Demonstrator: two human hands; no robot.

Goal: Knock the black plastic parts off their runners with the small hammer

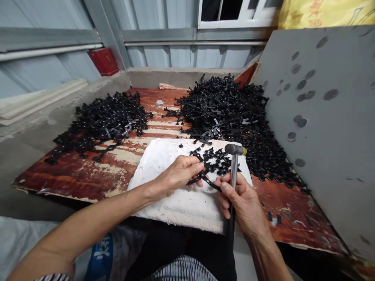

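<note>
My left hand pinches a black plastic strip of small linked parts against a white foam block on my lap edge. My right hand is wrapped round the metal shaft of a small hammer, whose dark head stands upright just above the strip. Its thumb also touches the near end of the strip. More loose black pieces lie on the block beyond my fingers.
A worn red-brown board carries two heaps of black plastic parts, one at left and a bigger one at right. A grey spotted panel leans at the right. A red box sits on the back ledge.
</note>
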